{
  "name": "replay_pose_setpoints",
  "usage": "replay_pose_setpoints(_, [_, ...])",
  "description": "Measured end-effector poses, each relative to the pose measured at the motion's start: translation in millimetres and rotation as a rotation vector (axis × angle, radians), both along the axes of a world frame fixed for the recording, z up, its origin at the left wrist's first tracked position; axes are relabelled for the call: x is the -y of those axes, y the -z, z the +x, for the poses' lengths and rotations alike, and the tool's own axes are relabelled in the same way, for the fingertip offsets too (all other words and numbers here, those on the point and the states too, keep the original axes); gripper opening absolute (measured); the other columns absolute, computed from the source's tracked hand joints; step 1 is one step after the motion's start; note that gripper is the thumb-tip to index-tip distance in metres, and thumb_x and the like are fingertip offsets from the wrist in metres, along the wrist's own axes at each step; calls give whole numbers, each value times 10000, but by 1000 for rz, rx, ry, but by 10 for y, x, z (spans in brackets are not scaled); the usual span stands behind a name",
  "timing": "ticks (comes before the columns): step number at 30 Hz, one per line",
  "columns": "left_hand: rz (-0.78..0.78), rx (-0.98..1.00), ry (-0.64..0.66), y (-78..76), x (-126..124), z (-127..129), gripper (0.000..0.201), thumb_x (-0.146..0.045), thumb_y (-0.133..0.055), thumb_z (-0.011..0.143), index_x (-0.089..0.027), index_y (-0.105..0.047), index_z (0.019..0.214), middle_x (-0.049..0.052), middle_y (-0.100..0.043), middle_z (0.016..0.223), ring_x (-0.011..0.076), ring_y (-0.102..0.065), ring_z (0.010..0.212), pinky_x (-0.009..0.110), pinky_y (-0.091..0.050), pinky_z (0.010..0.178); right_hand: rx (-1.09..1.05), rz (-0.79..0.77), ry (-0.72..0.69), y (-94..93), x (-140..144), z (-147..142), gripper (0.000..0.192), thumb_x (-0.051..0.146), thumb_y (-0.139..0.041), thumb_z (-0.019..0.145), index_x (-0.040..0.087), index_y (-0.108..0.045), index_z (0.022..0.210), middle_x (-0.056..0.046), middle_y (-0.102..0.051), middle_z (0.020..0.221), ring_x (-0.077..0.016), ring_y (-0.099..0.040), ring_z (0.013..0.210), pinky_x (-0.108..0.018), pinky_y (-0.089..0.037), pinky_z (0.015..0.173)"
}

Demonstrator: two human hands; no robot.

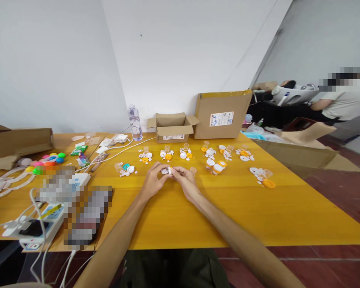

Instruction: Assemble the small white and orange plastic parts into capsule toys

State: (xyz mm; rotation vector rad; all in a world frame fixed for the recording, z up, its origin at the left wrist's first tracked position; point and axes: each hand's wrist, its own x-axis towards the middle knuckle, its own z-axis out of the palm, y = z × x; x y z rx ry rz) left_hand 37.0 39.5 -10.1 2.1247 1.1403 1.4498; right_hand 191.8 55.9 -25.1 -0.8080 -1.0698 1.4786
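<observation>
on the yellow counter [234,216], past small heaps of white and orange caps and clear cups, the left hand [152,180] and right hand [184,178] meet near the middle. between them sits a small white piece [167,171], held just above the counter. the fingers of both hands are curled nearly closed, pinching it from either side.

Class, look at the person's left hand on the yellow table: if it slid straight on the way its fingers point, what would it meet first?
The left hand points right, toward the right hand. It would first meet the small white piece pinched between both hands, then the right hand's fingers. Depth seems shared, since both appear to touch the piece.
</observation>
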Motion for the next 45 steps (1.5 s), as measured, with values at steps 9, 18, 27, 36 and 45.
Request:
replay_pose_setpoints(9, [34, -35, 40, -25, 19, 5, 180, -191, -617, 913, -236, -679, 1076, 52, -684, 995, 198, -638, 930, 340, -537, 856, -50, -44, -36, -29, 6, 14, 364, 488, -891, 579, 228, -757, 796, -36, -761, 842, -216, -690, 868, -369, -556, 850])
replay_pose_setpoints(18, [6, 17, 3, -10, -29, 13, 257, -232, -720, 843, -209, -668, 1093, 56, -690, 1009, 196, -654, 920, 330, -540, 831, -39, -42, 18, -32, -15, -6, 342, 432, -905, 551, 246, -763, 801, -29, -766, 867, -213, -682, 893, -354, -526, 864])
replay_pose_setpoints(27, [-16, 65, 37, -49, -18, -1, 153, -276, -705, 864, -213, -713, 1003, 45, -691, 937, 185, -637, 866, 329, -540, 815, -27, -40, 5, -32, -4, 8, 311, 406, -898, 564, 246, -770, 797, -32, -775, 856, -217, -689, 881, -360, -532, 849])
replay_pose_setpoints(36, [-24, 3, -28, -22, -14, -22, 126, -265, -708, 860, -219, -716, 976, 21, -660, 869, 173, -614, 796, 305, -535, 770, 3, 19, -6, -52, 7, 12, 304, 435, -888, 579, 259, -788, 805, -29, -785, 876, -224, -692, 894, -371, -529, 877])
replay_pose_setpoints(45, [21, -41, 2, -14, 0, -28, 177, -218, -670, 888, -239, -709, 1059, 41, -650, 940, 187, -619, 869, 320, -538, 816, -68, -42, -79, -109, 41, 36, 322, 489, -880, 607, 246, -781, 792, -33, -768, 869, -219, -690, 902, -380, -566, 863])
